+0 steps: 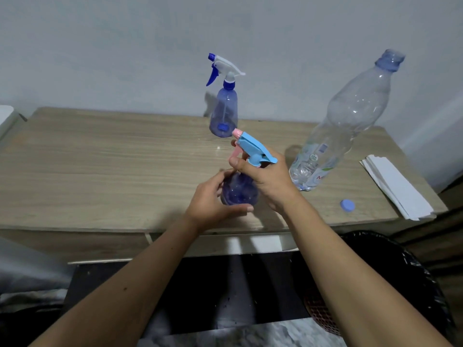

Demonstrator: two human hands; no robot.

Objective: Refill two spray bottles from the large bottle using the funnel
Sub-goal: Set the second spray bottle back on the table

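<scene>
From my remote seat I see my left hand (213, 196) wrapped round the body of a translucent blue plastic spray bottle with a light-blue and pink trigger head (239, 189), standing near the front edge of the pale wood-grain table (100, 156); my right hand (265, 179) has its fingers curled about the collar under that trigger head, so I judge I am either unscrewing or tightening it, and I cannot tell which; the liquid level inside is hidden by my fingers. The second translucent blue spray bottle with a white and dark-blue trigger head (224, 106) stands upright further back, capped, looking nearly empty; so at least one refill seems left to do. The large clear plastic water bottle (343, 126) stands uncapped to the right, holding little water; its round blue cap (347, 205) lies on the table near the front. By my count: two spray bottles, one large bottle, one loose cap, one stack of white paper sheets (398, 186) at the right edge; no funnel is visible.
</scene>
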